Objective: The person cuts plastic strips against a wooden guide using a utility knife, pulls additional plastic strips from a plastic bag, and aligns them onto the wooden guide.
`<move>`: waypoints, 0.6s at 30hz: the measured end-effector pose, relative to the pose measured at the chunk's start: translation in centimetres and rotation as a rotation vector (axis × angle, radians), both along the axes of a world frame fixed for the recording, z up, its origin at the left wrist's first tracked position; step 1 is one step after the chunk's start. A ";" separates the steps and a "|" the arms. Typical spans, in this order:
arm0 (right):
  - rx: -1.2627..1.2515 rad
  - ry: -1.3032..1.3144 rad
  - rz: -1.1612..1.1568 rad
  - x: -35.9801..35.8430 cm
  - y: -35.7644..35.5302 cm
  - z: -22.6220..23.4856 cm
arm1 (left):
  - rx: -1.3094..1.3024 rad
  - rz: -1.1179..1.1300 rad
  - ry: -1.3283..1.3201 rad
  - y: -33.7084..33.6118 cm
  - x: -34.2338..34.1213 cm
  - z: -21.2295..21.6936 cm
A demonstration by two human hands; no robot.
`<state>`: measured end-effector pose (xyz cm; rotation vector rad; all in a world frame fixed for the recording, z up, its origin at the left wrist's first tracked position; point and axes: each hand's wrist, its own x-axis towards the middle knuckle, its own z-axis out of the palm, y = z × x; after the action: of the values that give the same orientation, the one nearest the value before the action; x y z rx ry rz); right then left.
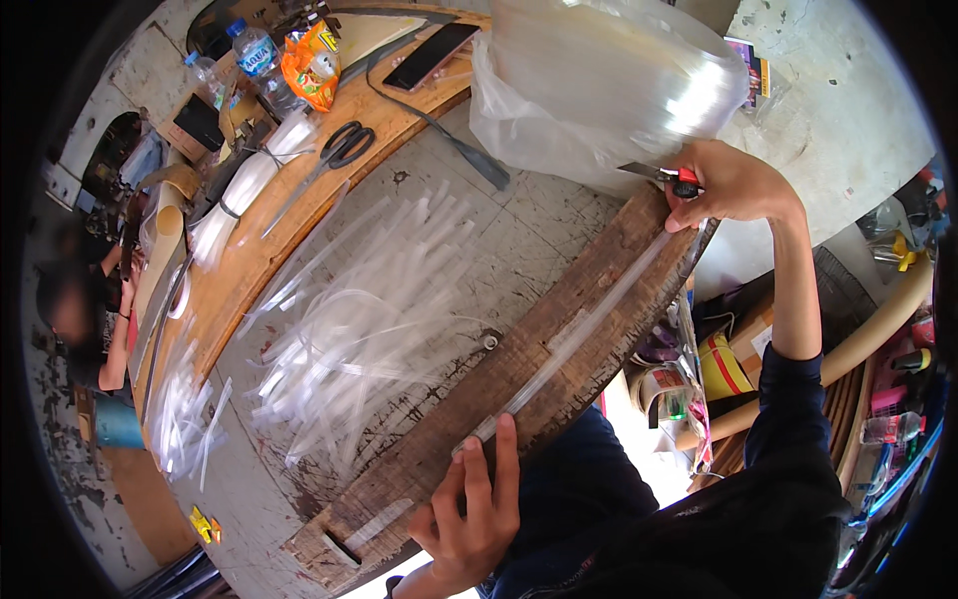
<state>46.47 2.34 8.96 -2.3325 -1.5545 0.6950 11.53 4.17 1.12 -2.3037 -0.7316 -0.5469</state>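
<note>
A worn wooden plank (439, 444) lies diagonally across the worktop before me, with a narrow clear plastic strip (579, 337) stretched along it. My left hand (464, 514) rests its outstretched fingertips on the near end of the strip. At the plank's far end, my right hand (733, 185) is closed around a red and black knife (682, 180), its blade pointing left. The right thumb and fingertips are beside the strip's far end; whether they pinch it I cannot tell. Left of the plank spreads a loose heap of cut clear strips (339, 349).
Beyond the plank stands a large roll of clear plastic film (609, 90). Black scissors (344, 150), a phone (431, 56), a tied strip bundle (235, 205), an orange snack bag (311, 65) and a water bottle (257, 55) lie on the curved wooden board (289, 215). Another person (95, 319) is at far left.
</note>
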 end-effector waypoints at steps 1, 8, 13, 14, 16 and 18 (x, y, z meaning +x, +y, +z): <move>0.002 -0.024 0.006 0.1 -0.1 -0.1 | 0.012 -0.007 0.010 0.0 0.0 0.0; -0.120 -0.146 0.002 -0.4 0.1 0.1 | 0.006 -0.011 0.018 -0.1 0.0 0.2; -0.026 -0.326 -0.010 -1.2 -0.8 -0.2 | -0.058 -0.014 0.056 -0.2 0.0 0.9; -0.023 -0.326 -0.011 -1.0 -0.8 -0.3 | -0.073 -0.021 0.059 -0.1 0.1 0.9; 0.037 -0.343 0.093 -0.5 -0.7 -0.5 | -0.146 -0.010 0.058 -0.3 0.4 1.6; -0.007 -0.322 0.088 -0.1 -0.5 -0.7 | -0.218 0.001 0.055 -0.6 1.0 2.7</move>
<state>46.35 1.88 8.27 -2.4896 -1.7960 0.3539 12.55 3.55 3.80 -2.5083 -0.8002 -0.4188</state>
